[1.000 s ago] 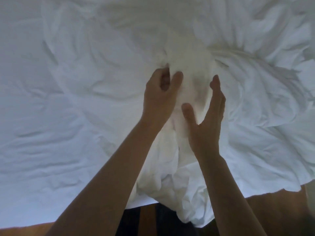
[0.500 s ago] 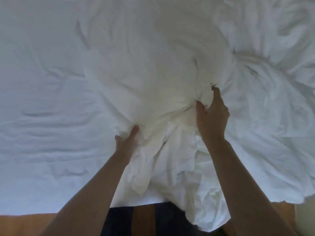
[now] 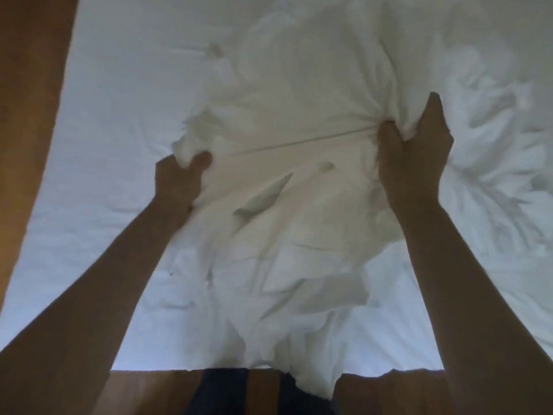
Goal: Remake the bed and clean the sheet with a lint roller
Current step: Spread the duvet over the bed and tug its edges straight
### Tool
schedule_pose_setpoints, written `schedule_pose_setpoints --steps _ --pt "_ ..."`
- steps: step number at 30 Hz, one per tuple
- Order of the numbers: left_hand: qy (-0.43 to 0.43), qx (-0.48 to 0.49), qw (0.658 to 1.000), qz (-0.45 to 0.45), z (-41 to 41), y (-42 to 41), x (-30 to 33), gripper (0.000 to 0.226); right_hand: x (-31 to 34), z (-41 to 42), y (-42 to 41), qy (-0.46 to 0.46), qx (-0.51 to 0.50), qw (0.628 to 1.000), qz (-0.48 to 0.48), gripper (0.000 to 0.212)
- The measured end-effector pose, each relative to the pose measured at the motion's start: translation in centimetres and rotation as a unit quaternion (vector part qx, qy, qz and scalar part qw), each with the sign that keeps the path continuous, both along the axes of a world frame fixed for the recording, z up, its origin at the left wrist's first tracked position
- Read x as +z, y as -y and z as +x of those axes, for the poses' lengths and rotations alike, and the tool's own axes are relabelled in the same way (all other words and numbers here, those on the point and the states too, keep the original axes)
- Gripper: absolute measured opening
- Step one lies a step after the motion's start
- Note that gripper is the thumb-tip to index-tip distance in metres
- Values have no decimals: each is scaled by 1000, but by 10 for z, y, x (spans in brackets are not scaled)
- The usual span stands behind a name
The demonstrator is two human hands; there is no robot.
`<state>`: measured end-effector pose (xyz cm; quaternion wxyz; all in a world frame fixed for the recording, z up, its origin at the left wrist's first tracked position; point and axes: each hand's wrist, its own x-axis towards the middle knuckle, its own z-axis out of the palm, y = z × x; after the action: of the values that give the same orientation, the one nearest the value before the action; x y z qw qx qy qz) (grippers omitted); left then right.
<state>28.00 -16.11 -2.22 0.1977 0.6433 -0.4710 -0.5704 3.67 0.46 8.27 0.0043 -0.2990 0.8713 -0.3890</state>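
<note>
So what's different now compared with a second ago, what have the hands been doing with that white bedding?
The hands have drawn apart. A second ago they were close together around one bunch of the duvet; now the left hand grips a fold out to the left and the right hand grips one out to the right, with a taut crease stretched between them. The flat sheet stays spread on the bed, and the duvet is still crumpled on the right.

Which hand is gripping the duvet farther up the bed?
The right hand. It bunches the white duvet higher in the view, farther from the bed's near edge than the left hand.
</note>
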Motion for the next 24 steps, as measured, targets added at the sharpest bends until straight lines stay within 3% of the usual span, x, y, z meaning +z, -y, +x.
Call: schedule_pose_setpoints --steps 2,5,8,11,14,18,20,21,24 --pt "39 -23 998 -46 25 44 12 38 9 14 30 -4 33 999 -22 27" --pt "131 -43 989 -46 74 90 1 51 -6 43 59 23 82 996 -16 31" --pt "225 -52 972 -36 102 76 -26 61 -47 71 52 131 117 982 67 65" --pt "135 -164 974 -76 85 2 -41 65 -86 95 9 206 137 961 124 64" --pt "61 -240 963 -104 50 -73 -33 97 -112 110 -40 236 129 952 146 55" --pt "143 -283 935 -162 -4 -126 -26 125 -130 106 -77 189 43 970 150 64" --pt "227 -254 919 -201 -23 -123 -28 117 -137 92 -89 183 -25 965 184 87" --pt "238 -250 915 -207 -29 -116 -31 102 -141 84 -94 193 -42 959 203 97" --pt "189 -271 910 -250 -27 -86 -34 50 -153 68 -109 193 -31 945 262 110"
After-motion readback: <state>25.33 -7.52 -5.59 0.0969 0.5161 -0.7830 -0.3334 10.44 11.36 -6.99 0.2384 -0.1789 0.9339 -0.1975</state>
